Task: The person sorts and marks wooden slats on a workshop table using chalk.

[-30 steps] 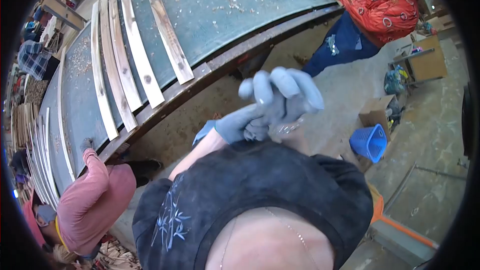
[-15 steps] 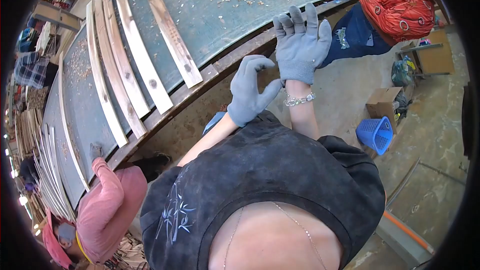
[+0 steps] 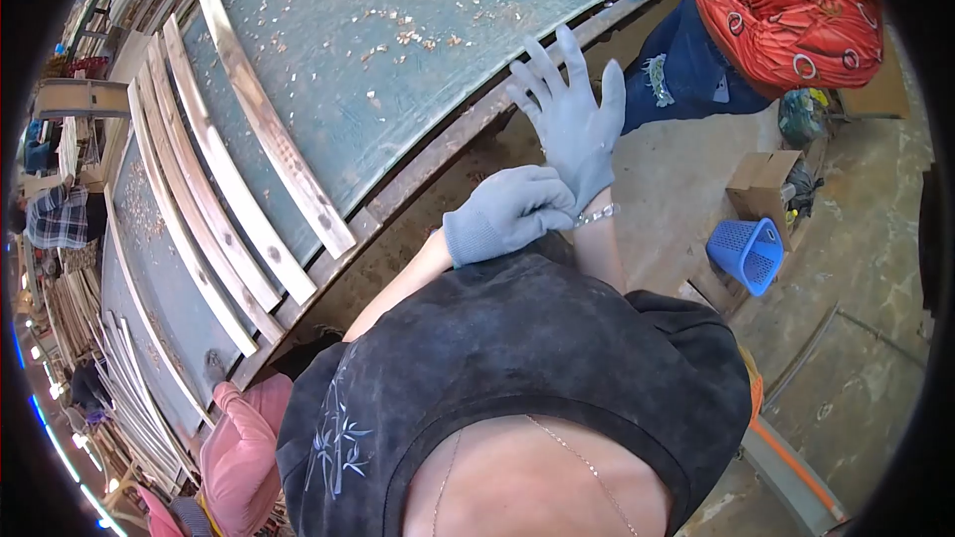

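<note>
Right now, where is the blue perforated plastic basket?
In the head view, the basket is down on the floor to the person's right, immediately below the brown cardboard box in the picture.

From here I see a blue basket (image 3: 746, 256) on the floor, near a brown cardboard box (image 3: 764, 189). A dark bag (image 3: 802, 185) is at the box's side. Close by is a green bag (image 3: 799, 117) with a bit of yellow on it.

A person in a bright red top (image 3: 786, 15) wears blue jeans (image 3: 681, 65) with a rip in them. On the other side, a person in pink (image 3: 244, 452) has a gloved hand (image 3: 214, 368) at the edge of the big table (image 3: 338, 89). Long wood strips (image 3: 267, 134) and little wood chips (image 3: 408, 35) lie on it. Farther off is a person in a checked shirt (image 3: 58, 217).
</note>
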{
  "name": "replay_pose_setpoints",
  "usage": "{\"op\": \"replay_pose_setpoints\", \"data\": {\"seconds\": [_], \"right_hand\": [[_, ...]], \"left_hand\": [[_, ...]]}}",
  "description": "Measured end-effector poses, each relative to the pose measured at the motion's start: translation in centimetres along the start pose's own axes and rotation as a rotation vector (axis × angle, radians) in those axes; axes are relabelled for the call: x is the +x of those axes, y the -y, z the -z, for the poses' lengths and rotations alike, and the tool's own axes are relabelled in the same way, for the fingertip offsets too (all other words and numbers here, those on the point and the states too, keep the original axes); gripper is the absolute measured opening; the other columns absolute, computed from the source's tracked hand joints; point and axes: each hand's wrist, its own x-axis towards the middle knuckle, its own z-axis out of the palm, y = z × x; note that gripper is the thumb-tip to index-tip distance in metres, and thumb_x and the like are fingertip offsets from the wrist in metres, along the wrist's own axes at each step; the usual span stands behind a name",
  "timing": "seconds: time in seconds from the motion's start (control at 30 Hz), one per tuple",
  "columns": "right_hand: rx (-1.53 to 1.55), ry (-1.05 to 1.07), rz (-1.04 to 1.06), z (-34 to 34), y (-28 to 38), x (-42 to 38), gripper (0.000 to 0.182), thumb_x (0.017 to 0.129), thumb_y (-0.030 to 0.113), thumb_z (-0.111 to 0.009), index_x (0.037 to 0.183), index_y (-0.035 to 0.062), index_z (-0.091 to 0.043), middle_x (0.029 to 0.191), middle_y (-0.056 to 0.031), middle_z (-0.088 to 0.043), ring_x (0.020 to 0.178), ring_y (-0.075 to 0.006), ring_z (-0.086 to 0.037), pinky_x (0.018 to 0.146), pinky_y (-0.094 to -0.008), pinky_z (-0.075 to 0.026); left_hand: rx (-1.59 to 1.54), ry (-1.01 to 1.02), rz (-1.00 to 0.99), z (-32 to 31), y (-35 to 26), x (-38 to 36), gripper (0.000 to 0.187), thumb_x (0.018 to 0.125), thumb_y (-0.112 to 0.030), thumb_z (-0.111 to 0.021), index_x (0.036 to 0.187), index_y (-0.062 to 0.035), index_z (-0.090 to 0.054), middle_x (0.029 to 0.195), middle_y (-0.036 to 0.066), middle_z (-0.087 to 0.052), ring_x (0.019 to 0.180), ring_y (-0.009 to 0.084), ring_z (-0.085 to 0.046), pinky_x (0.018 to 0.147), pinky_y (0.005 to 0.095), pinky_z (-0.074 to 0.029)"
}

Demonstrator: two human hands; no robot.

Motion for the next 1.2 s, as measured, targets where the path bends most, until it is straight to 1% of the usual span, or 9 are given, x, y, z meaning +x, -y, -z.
{"op": "replay_pose_setpoints", "data": {"seconds": [0.17, 0.27, 0.33, 0.43, 0.63, 0.87, 1.0, 1.07, 1.2], "right_hand": [[0.007, -0.037, -0.048, 4.6, 0.9, 5.5, 0.066, 0.084, 0.061, -0.024, 0.139, 0.0273, -0.009, 0.144, -0.0131, -0.006, 0.132, -0.0341, -0.007, 0.104, -0.0492, -0.008], [-0.205, -0.074, -0.058, 8.2, 1.1, 9.4, 0.051, 0.089, 0.043, -0.037, 0.127, 0.0100, -0.038, 0.127, -0.0135, -0.042, 0.114, -0.0264, -0.042, 0.095, -0.0396, -0.032], [-0.541, 0.038, -0.142, 8.5, 1.2, 9.9, 0.040, 0.088, 0.036, -0.043, 0.114, 0.0071, -0.048, 0.114, -0.0104, -0.051, 0.102, -0.0205, -0.049, 0.087, -0.0343, -0.038], [-0.889, 0.462, -0.179, 5.1, -1.9, 8.0, 0.015, 0.079, 0.017, -0.062, 0.087, 0.0043, -0.058, 0.085, -0.0034, -0.059, 0.080, -0.0089, -0.054, 0.071, -0.0252, -0.044], [-1.362, 0.605, 0.186, -1.1, -7.7, 4.4, 0.024, 0.069, 0.018, -0.057, 0.089, 0.0067, -0.049, 0.080, -0.0109, -0.050, 0.072, -0.0278, -0.055, 0.062, -0.0357, -0.046], [-1.352, 0.629, 0.212, -1.5, -9.2, 3.9, 0.007, 0.072, 0.004, -0.050, 0.078, 0.0042, -0.046, 0.064, -0.0156, -0.048, 0.061, -0.0267, -0.055, 0.053, -0.0354, -0.041], [-1.056, 0.605, -0.153, -1.0, -8.1, 3.4, 0.006, 0.075, 0.007, -0.054, 0.079, 0.0035, -0.051, 0.065, -0.0058, -0.055, 0.058, -0.0087, -0.054, 0.051, -0.0274, -0.041], [-0.493, 0.475, -0.869, -0.2, -6.7, 2.9, 0.010, 0.080, 0.014, -0.056, 0.078, 0.0038, -0.055, 0.070, -0.0006, -0.058, 0.059, -0.0088, -0.054, 0.054, -0.0230, -0.042], [-1.599, 0.662, -0.552, 9.0, -5.7, 5.3, 0.026, 0.075, 0.034, -0.059, 0.074, 0.0078, -0.061, 0.076, -0.0054, -0.063, 0.071, -0.0184, -0.061, 0.064, -0.0305, -0.046]], "left_hand": [[0.079, -0.143, 0.228, 0.4, 3.0, 2.9, 0.020, 0.078, -0.012, -0.058, 0.097, -0.0053, -0.057, 0.089, 0.007, -0.055, 0.083, 0.0164, -0.054, 0.074, 0.0275, -0.043], [-0.329, -0.427, 0.329, 0.9, 10.1, 2.7, 0.060, 0.081, -0.025, -0.057, 0.134, -0.0140, -0.028, 0.124, 0.012, -0.040, 0.105, 0.0204, -0.047, 0.086, 0.0334, -0.041], [-1.427, -0.820, 0.356, 3.0, 8.0, 2.6, 0.067, 0.083, -0.044, -0.046, 0.137, -0.0158, -0.018, 0.140, 0.014, -0.019, 0.128, 0.0284, -0.022, 0.100, 0.0424, -0.024], [-1.261, -1.206, 0.330, 5.0, 10.6, 1.8, 0.078, 0.081, -0.056, -0.038, 0.139, -0.0190, -0.002, 0.144, 0.013, -0.002, 0.132, 0.0331, -0.003, 0.103, 0.0498, -0.011], [-1.026, -1.562, 0.238, 7.9, 13.6, 0.5, 0.082, 0.078, -0.056, -0.043, 0.140, -0.0206, -0.002, 0.143, 0.015, -0.004, 0.131, 0.0343, -0.009, 0.102, 0.0516, -0.011], [-0.594, -1.496, 0.200, 9.6, 10.9, 1.4, 0.074, 0.082, -0.051, -0.043, 0.139, -0.0210, -0.007, 0.143, 0.016, -0.003, 0.129, 0.0358, -0.011, 0.102, 0.0507, -0.017], [-0.642, -1.218, 0.030, 11.0, 9.7, 1.2, 0.064, 0.087, -0.041, -0.042, 0.136, -0.0093, -0.017, 0.135, 0.020, -0.025, 0.122, 0.0329, -0.031, 0.099, 0.0433, -0.029], [-0.333, -1.103, -0.058, 12.4, 5.6, 2.3, 0.057, 0.088, -0.033, -0.043, 0.130, 0.0002, -0.026, 0.125, 0.022, -0.040, 0.114, 0.0298, -0.043, 0.096, 0.0369, -0.035], [0.085, -0.893, -0.318, 12.1, -5.3, 1.3, 0.055, 0.090, -0.037, -0.025, 0.129, 0.0032, -0.029, 0.118, 0.024, -0.047, 0.110, 0.0326, -0.048, 0.097, 0.0415, -0.037]]}}
